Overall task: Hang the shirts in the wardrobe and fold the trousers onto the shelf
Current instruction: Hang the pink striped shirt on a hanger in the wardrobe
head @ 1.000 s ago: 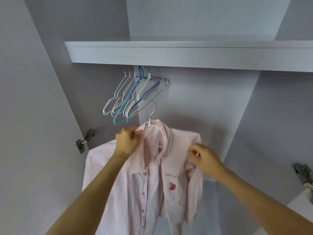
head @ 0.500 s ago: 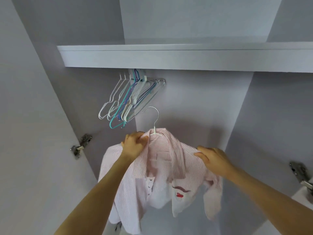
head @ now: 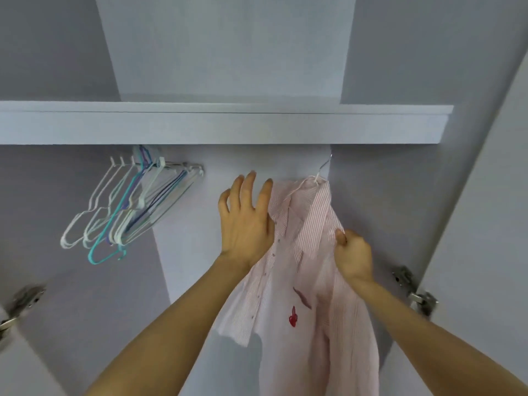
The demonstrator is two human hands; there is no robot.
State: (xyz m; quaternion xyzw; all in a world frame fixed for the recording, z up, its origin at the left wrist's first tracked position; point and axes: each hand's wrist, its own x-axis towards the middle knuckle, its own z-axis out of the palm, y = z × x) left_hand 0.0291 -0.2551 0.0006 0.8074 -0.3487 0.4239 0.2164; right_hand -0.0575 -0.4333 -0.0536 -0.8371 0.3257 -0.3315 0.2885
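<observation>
Head view | left grip point(head: 245, 221) wide, fingers spread | right grip point(head: 354, 257) pinching striped cotton shirt point(head: 311, 252)

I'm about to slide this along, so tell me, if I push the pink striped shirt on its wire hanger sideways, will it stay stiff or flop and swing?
The pink striped shirt looks thin and drapes in loose folds, so it will probably flop. Hanging from a thin white wire hanger, it likely swings easily. The right hand pinching its edge should steady it.
</observation>
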